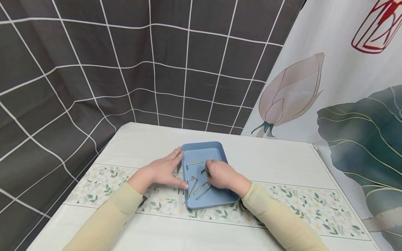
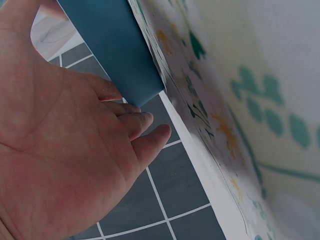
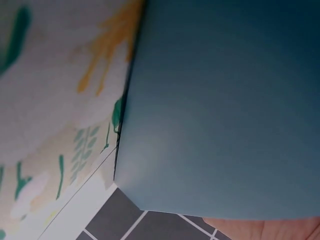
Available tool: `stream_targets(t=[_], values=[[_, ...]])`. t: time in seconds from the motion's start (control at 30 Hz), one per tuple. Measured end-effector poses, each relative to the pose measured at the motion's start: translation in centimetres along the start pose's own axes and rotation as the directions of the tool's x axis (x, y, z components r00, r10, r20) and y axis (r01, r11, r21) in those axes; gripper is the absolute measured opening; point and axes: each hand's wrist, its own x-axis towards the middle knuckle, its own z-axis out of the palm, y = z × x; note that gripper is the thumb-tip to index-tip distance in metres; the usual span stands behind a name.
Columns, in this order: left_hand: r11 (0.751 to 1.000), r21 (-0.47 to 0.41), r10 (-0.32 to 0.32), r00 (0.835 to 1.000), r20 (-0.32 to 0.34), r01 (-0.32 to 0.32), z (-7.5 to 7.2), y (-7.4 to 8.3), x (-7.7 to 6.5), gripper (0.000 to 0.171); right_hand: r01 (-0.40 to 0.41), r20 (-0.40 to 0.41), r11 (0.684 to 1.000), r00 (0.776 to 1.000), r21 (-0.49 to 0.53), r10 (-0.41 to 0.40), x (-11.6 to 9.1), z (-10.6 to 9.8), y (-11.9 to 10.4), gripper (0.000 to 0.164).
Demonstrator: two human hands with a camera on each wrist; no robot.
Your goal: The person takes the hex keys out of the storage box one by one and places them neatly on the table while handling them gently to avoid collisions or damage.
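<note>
A dark checked curtain [image 1: 125,62] hangs behind the table [image 1: 270,160], and a flower-printed one [image 1: 345,104] hangs at the right. A floral band [image 1: 298,205] crosses the tablecloth. On it sits a blue tray [image 1: 201,148] holding several bent metal keys [image 1: 196,164]. The left hand [image 1: 163,170] lies flat with straight fingers against the tray's left edge. The right hand [image 1: 221,174] curls down inside the tray over a key [image 1: 205,171] near its middle, fingertips pinching it.
</note>
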Motion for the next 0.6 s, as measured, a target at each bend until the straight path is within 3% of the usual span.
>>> stream_targets(t=[0.6], values=[[1.0, 0.016, -0.007, 1.0, -0.004, 0.007, 0.26, -0.13, 0.06, 0.145, -0.045, -0.076, 0.997, 0.996, 0.068, 0.05, -0.2, -0.4, 0.18, 0.021]])
